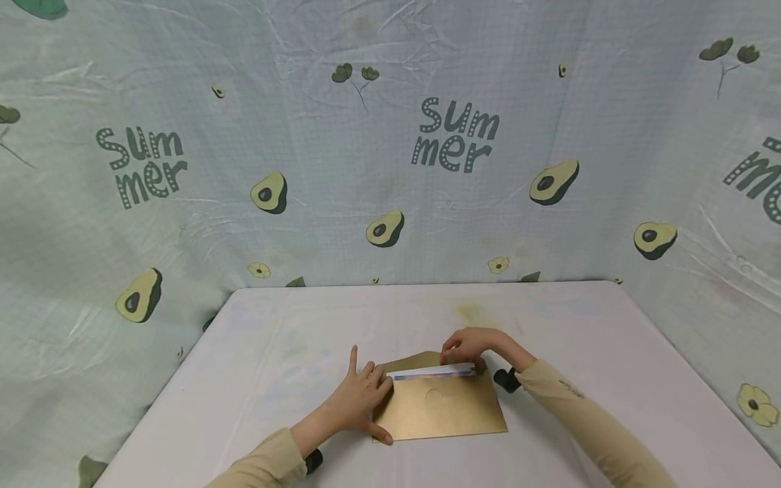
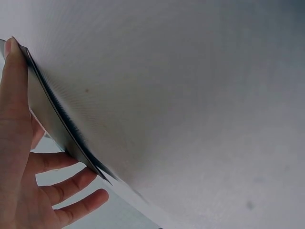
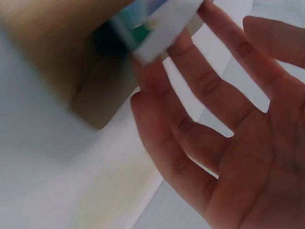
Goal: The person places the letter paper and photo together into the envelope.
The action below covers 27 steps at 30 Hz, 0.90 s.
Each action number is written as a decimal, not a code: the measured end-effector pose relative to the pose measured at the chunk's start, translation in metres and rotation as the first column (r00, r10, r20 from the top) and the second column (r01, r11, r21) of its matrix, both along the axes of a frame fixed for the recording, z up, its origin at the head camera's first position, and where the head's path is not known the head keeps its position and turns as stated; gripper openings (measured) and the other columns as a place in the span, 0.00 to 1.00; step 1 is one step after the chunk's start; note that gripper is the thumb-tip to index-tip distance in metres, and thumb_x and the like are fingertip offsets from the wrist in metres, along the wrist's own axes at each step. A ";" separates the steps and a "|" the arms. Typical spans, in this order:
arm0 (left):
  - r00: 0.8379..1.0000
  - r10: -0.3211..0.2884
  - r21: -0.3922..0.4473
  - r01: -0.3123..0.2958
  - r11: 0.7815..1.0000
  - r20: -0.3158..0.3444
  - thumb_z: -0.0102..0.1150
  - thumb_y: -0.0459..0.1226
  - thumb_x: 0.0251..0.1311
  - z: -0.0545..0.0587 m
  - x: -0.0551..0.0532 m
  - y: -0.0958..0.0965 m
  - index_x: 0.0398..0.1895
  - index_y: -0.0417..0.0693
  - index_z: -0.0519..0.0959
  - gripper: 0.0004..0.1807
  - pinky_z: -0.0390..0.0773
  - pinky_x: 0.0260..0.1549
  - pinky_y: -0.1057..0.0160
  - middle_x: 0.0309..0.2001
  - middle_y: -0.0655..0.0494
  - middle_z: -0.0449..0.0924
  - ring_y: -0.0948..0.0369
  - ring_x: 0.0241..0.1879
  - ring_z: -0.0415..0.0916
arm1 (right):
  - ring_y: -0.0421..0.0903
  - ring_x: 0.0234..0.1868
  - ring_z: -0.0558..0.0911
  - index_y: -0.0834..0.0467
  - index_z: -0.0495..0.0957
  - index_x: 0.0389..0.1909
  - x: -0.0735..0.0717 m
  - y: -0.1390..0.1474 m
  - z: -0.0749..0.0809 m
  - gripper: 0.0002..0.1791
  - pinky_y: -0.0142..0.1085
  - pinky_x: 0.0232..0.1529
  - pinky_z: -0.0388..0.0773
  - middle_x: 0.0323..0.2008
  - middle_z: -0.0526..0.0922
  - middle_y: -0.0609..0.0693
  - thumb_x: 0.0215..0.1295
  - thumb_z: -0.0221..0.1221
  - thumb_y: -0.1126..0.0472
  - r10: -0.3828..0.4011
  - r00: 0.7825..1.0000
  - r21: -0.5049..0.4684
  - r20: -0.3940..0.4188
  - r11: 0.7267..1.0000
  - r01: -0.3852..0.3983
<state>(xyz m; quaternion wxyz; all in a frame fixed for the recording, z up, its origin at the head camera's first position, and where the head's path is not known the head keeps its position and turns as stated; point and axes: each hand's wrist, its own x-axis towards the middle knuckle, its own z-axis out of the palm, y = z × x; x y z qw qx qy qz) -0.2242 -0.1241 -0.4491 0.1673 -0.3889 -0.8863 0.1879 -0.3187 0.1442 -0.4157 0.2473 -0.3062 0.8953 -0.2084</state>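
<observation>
A gold envelope [image 1: 448,410] lies on the table with its pointed flap [image 1: 421,358] raised away from the person. From its mouth sticks a narrow strip of a white printed card [image 1: 427,372], with blue and green printing on it. My left hand [image 1: 360,400] holds the envelope's left side, thumb at the lower corner, other fingers near the upper one, one finger pointing up. My right hand [image 1: 470,344] reaches over the flap to the card's right end. In the right wrist view its long, loosely bent fingers [image 3: 205,83] touch the card's edge, the thumb standing apart.
A pale table [image 1: 305,325] spreads around the envelope. Behind and beside it hangs a light curtain [image 1: 317,135] printed with avocados and lettering. A dark strap-mounted device [image 1: 506,380] sits at the right wrist, another [image 1: 314,461] at the left.
</observation>
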 end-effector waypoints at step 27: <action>1.000 -0.016 0.017 0.016 1.000 -0.015 0.39 0.79 0.27 -0.004 -0.001 -0.001 0.45 0.53 0.70 0.50 0.56 0.51 0.32 0.42 0.57 0.69 0.59 0.41 0.66 | 0.36 0.35 0.75 0.55 0.81 0.38 0.003 -0.018 -0.014 0.13 0.32 0.39 0.73 0.39 0.82 0.48 0.64 0.48 0.59 0.053 0.997 -0.104 -0.060 0.993 -0.059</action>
